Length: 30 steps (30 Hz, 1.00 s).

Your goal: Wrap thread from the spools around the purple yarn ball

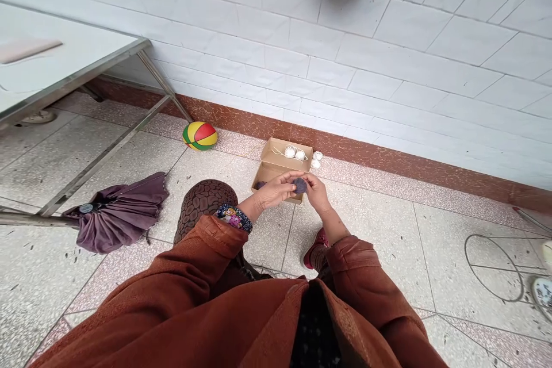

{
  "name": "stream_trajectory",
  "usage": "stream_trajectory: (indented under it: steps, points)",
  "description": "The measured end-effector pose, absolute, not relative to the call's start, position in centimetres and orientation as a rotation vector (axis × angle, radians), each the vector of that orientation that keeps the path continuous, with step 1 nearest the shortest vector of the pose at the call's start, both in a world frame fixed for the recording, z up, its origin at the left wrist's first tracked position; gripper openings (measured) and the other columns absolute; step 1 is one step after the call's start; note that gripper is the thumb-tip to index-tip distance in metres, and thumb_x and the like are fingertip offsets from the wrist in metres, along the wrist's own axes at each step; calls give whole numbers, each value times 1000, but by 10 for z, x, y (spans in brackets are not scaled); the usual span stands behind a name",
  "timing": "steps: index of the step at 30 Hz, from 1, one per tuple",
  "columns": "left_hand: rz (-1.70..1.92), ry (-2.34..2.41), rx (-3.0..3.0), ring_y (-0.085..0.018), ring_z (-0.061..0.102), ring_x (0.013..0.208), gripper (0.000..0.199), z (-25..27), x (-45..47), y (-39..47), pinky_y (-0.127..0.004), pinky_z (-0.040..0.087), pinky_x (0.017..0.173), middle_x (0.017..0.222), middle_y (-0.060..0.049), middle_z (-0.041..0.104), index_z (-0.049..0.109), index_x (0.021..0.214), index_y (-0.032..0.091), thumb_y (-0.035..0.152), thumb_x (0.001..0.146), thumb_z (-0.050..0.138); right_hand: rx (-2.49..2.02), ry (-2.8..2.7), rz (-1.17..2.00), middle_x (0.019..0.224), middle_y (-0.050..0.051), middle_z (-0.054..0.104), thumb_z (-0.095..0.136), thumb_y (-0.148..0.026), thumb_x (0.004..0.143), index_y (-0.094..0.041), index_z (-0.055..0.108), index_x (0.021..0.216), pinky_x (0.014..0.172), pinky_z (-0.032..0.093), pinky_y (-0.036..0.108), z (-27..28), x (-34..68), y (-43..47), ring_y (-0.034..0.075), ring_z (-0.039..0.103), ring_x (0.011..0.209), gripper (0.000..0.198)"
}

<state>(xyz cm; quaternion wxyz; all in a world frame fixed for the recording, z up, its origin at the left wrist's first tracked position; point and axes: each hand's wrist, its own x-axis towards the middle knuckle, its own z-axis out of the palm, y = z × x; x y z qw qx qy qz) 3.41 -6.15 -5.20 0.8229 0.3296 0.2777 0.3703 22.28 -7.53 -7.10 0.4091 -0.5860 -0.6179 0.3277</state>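
Observation:
A small dark purple ball of yarn (300,186) is held up between my two hands. My left hand (277,191) closes on its left side with thumb and fingers, and my right hand (317,192) pinches it from the right. Below and beyond the hands, an open cardboard box (257,177) stands on the floor. White balls of yarn (290,152) with a loose strand rest in its lid part. Another dark ball (260,184) shows inside the box's near part, partly covered by my left forearm.
More white balls (317,156) lie beside the box, near the wall. A striped toy ball (200,135) sits to the left. A metal-framed table (142,45) and a folded purple umbrella (123,213) are further left. A wire stand (494,267) is at right.

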Motion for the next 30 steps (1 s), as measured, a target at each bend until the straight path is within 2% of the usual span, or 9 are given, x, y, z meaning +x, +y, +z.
stream_trajectory:
  steps: [4,8,13,19,24,30]
  points:
    - [884,747,548,-15,71,92,37,-55,50,-61,-27,55,83,100,-8,80,79,94,16,20,63,99,-1530,-1530,836,73,-2,60,55,-48,100,-26,60,83,71,52,30,-85,222,-99,19,57,70,28]
    - [918,858,564,-12,66,81,27,-54,62,-55,-24,52,73,88,-4,76,74,85,16,16,66,93,-1525,-1594,792,83,2,69,59,-44,100,-26,63,82,81,56,32,-80,227,-116,21,66,82,26]
    - [943,883,626,-12,67,85,37,-45,69,-54,-24,50,74,96,-3,77,74,96,16,16,63,92,-1467,-1746,663,96,7,75,58,-38,105,-24,73,95,86,58,36,-58,234,-134,24,71,91,22]
    - [1017,902,686,-14,68,89,43,-33,54,-72,-29,51,86,91,1,75,70,96,17,20,61,95,-1324,-1812,565,93,7,74,59,-41,109,-26,78,102,84,58,36,-23,213,-146,24,70,88,25]
    - [974,779,829,-15,67,93,45,-17,24,-90,-34,50,97,94,0,75,70,96,17,26,62,99,-1341,-1658,547,96,8,76,62,-44,106,-26,77,95,88,59,39,-1,195,-120,25,70,94,26]
    - [955,658,768,-14,67,95,47,9,-8,-96,-29,50,89,105,-2,75,73,107,19,26,67,98,-1432,-1474,728,87,4,73,62,-47,102,-24,72,89,83,57,36,-5,174,-103,22,68,83,28]
